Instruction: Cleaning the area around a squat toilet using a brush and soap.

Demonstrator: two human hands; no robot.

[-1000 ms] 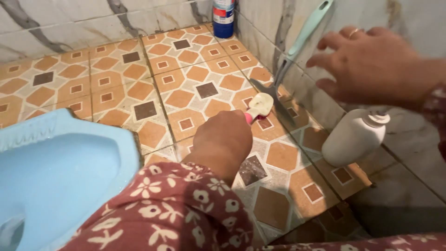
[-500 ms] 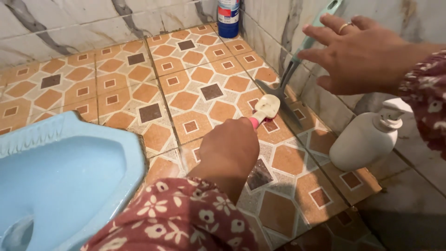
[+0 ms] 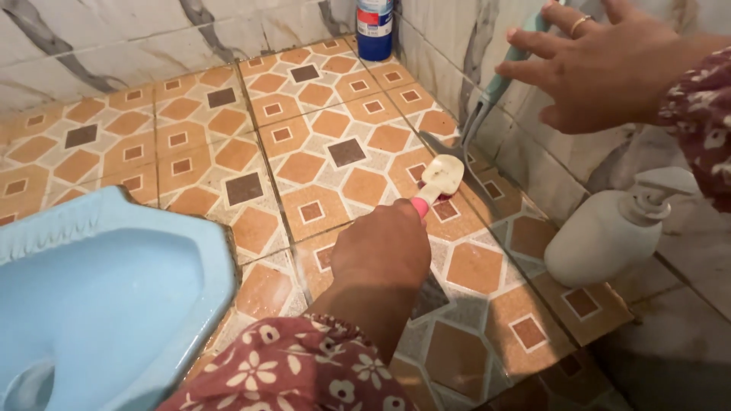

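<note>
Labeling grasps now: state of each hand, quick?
Left hand: closed, holding a small brush with its head on the floor tiles.
Right hand: open, fingers spread, holding nothing, near the green-handled tool against the wall.

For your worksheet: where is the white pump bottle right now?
In the head view the white pump bottle sits on the floor at the right, against the wall, below the open right hand.

Squat pan [image 3: 106, 289] left, brush [image 3: 440, 179] on floor centre, dispenser bottle [image 3: 609, 236] right by wall.
</note>
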